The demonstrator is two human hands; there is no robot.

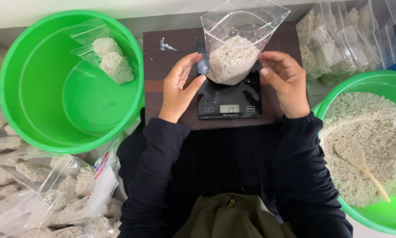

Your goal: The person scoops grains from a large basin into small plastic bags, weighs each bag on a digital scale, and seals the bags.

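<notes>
Two hands flank the clear bag of pale granules (pixel 233 57) upright on the black scale (pixel 229 99), left hand (pixel 180 88) at 9 o'clock, right hand (pixel 286 83) at 3, fingers loosely open, steadying only; touch lightly, avoid pressing.

A big round green plastic tub (pixel 35 88) sits at the left, with two small clear plastic bags of pale granules (pixel 112 61) leaning against its inner wall. Below it lies a heap of filled clear zip bags (pixel 52 194). At the right, a second green plastic basin (pixel 383 216) is heaped with loose pale granules, and a wooden spoon (pixel 361 163) lies on them. More filled clear bags (pixel 339 39) stand stacked at the upper right.
</notes>
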